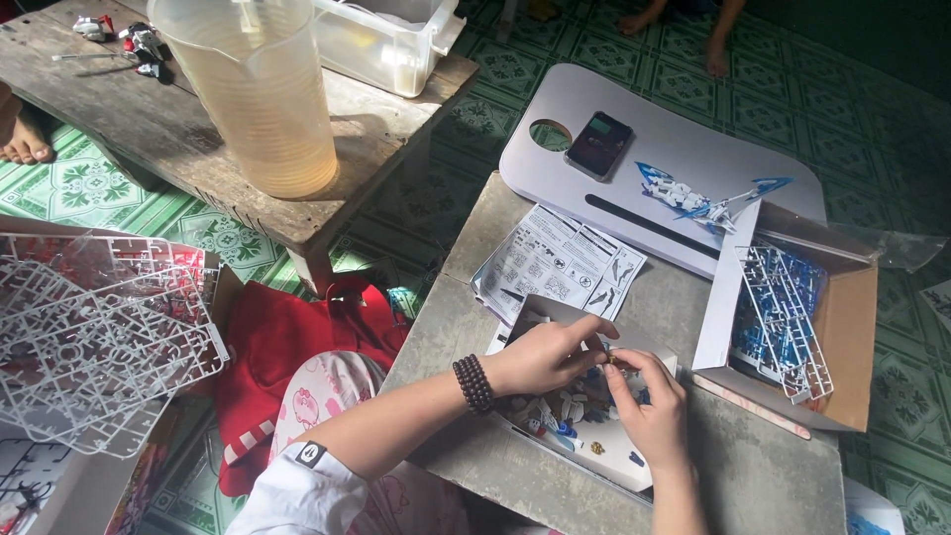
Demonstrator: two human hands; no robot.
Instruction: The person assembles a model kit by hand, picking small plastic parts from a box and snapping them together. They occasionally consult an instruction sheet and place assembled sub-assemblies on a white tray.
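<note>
Lower centre of the frame: both hands are meeting over a shallow white cardboard tray (pixel 626 466) of loose small plastic model-kit parts, white and blue. The left hand (pixel 543 355), beaded dark bracelet at the wrist, and the right hand (pixel 649 411) are pinching between their fingertips a tiny yellowish plastic piece (pixel 611 359), too small to make out its shape. Both hands are closing on that piece, fingertips nearly touching.

Judgement: the piece is very light, rigid, probably brittle at thin pegs; easy to drop, best held by its broader faces with fingertip pads.

Just above the tray, a printed folded paper instruction sheet (pixel 560 260) is lying on the grey concrete slab (pixel 753 476). At right, an open brown cardboard box (pixel 850 327) is holding blue and white parts frames. At left, a stack of clear plastic parts frames (pixel 94 332).
</note>
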